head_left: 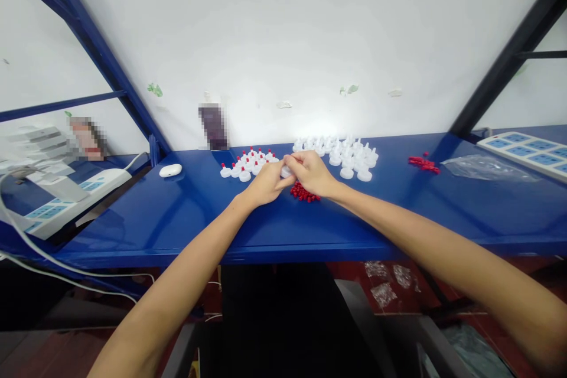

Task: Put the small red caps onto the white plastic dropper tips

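Observation:
My left hand (pixel 266 183) is closed around a white nozzle cap (pixel 286 171) above the blue table. Against it, my right hand (pixel 310 172) pinches at the top of the same cap; its fingertips hide whatever is there. Just below the hands lies a pile of small red tips (pixel 305 192). To the left stand several white nozzle caps with red tips (pixel 251 160). Behind and right of my right hand are several white nozzle caps without red tips (pixel 348 156), mostly upright.
A second red pile (pixel 424 163) lies to the right beside a clear plastic bag (pixel 482 166). A white case (pixel 170 170) is at the left. Power strips (pixel 531 150) lie at both ends. A dark phone-like object (pixel 214 127) leans on the wall.

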`<act>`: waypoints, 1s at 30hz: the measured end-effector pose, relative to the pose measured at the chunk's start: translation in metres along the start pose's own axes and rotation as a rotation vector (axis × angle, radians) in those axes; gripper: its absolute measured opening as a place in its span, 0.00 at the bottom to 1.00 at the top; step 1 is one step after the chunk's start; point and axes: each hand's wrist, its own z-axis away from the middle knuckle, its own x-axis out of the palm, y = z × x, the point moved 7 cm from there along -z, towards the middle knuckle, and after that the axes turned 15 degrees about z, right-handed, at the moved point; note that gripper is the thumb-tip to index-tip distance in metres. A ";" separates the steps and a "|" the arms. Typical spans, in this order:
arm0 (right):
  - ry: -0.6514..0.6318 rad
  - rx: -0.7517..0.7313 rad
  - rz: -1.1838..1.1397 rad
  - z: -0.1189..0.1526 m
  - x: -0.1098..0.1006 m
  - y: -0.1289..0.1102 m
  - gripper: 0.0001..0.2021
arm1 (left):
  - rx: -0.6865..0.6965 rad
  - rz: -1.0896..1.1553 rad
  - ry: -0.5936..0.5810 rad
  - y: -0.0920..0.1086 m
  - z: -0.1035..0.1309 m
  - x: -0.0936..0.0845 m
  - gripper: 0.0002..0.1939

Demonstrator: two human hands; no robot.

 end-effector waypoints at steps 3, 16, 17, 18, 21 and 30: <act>-0.051 -0.007 -0.011 0.001 0.004 0.000 0.20 | -0.067 0.155 -0.124 -0.003 0.001 0.005 0.10; -0.062 -0.026 -0.206 0.003 0.018 -0.005 0.23 | -0.630 0.877 -0.548 -0.018 0.014 0.006 0.28; -0.045 -0.066 -0.169 0.003 0.016 -0.009 0.22 | -0.625 0.892 -0.528 -0.017 0.014 0.004 0.28; -0.034 -0.116 -0.121 0.005 0.012 -0.012 0.21 | -0.623 0.900 -0.514 -0.016 0.015 0.004 0.28; -0.072 -0.312 0.043 0.011 0.006 -0.022 0.16 | -0.668 0.930 -0.561 -0.015 0.022 0.008 0.28; -0.105 -0.677 0.497 0.023 0.007 -0.030 0.14 | -0.747 0.988 -0.624 -0.020 0.037 0.012 0.30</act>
